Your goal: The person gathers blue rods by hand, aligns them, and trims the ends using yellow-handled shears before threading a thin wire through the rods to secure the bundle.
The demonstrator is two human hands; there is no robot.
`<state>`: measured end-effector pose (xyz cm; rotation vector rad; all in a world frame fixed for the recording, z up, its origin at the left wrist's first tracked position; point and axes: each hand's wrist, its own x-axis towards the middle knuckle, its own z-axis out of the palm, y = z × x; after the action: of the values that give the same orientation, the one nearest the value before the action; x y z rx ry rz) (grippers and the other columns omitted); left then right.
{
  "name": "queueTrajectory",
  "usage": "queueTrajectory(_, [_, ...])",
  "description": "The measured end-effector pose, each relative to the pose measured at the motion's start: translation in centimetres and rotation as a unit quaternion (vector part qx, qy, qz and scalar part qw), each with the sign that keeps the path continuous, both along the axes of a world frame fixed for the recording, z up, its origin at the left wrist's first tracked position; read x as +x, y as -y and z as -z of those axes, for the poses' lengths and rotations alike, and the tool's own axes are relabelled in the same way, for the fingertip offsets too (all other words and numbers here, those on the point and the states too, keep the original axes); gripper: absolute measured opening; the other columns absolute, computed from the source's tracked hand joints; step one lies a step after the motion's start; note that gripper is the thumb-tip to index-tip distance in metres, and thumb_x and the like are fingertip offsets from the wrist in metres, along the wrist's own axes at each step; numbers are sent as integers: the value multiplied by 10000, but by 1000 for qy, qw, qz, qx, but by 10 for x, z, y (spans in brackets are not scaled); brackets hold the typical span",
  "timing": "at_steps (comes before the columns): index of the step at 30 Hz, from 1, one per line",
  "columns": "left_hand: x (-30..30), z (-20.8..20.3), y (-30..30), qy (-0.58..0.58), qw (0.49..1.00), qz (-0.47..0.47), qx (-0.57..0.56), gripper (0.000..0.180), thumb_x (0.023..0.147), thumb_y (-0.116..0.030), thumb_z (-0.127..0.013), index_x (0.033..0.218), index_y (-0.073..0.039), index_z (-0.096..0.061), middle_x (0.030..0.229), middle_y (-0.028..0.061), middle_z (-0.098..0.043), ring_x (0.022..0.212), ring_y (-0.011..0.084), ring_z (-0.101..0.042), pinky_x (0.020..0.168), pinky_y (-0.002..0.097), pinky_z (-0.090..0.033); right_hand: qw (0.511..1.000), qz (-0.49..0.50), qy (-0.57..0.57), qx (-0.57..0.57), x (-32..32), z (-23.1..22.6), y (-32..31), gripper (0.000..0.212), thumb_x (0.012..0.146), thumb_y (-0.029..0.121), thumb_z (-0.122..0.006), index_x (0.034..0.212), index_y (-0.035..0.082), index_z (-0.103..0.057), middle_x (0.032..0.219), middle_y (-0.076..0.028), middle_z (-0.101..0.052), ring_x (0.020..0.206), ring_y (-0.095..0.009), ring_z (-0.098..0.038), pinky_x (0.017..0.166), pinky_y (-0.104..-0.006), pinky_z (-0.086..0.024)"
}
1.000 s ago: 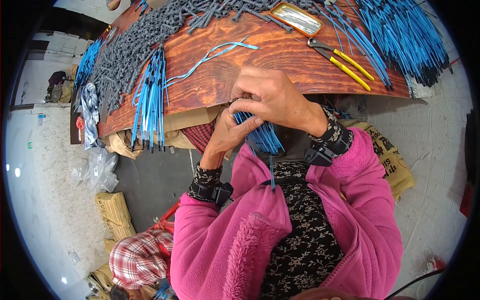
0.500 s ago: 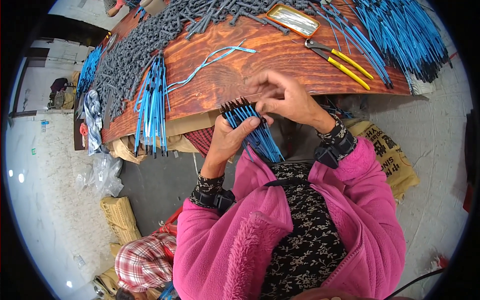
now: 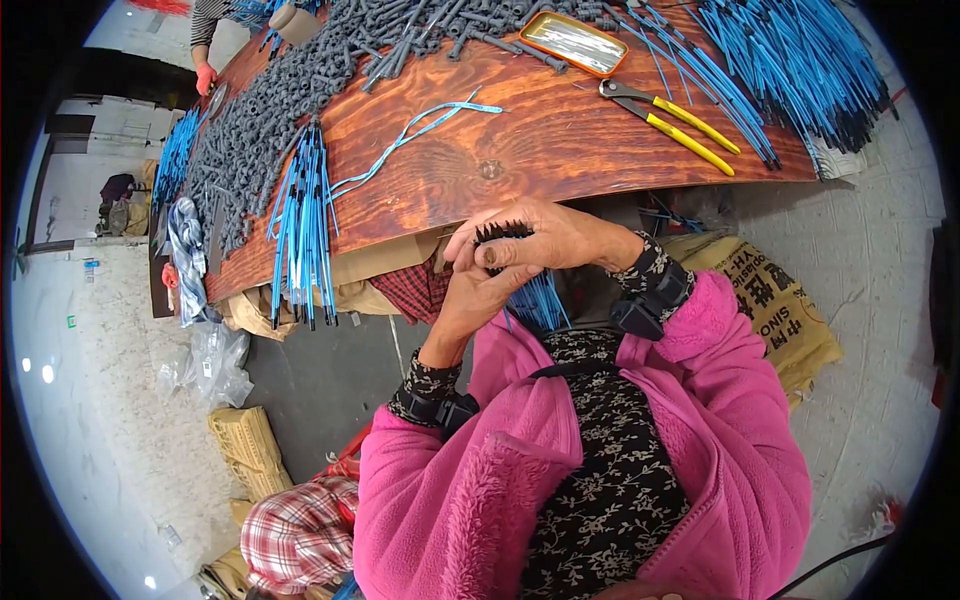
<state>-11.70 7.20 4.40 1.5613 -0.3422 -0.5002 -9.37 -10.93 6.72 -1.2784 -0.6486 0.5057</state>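
Observation:
Both my hands are closed round a bundle of thin blue rods (image 3: 540, 302) with black pointed tips, just past the table's near edge. My left hand (image 3: 475, 303) grips it from below and the left. From above and the right, my right hand (image 3: 560, 238) wraps over the tip end, its thumb across the front and its fingers round the far side. The black tips point up between the hands, while the blue lengths hang toward my lap. The middle of the bundle is hidden by my fingers.
On the wooden table (image 3: 600, 140) lie grey plastic fittings (image 3: 250, 150), a blue strip (image 3: 405, 130), blue rods (image 3: 303, 240) at the left edge, more rods (image 3: 800, 80) at right, yellow-handled pincers (image 3: 697, 124) and a tin (image 3: 565, 58) of thin silvery pieces. Another person's red-gloved hand (image 3: 206, 78) is far left.
My right hand has moved left and down, from beside the tips to round the bundle. The other person's gloved hand has come further into view at far left.

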Motion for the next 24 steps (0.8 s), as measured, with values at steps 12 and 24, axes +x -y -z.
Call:
queueTrajectory(12, [7,22,-15,13,998,20,57,528,813,-141,-825,1242,-20,-542,1106,70,-642,1083,178,-603,948,339,-496,999,-20,-30,30,5,5,-7,433,1001,415,-559,1084,12,-692,1014,-44,-688,978,-147,-604,915,-295,-465])
queueTrajectory(24, [3,27,-16,-80,995,42,-31,360,868,-76,-748,1177,10,-585,1031,94,-694,967,204,-684,853,335,-576,991,-26,-130,-3,4,1,-10,493,911,481,-673,1127,38,-694,967,-38,-698,829,-68,-587,588,-175,-420])
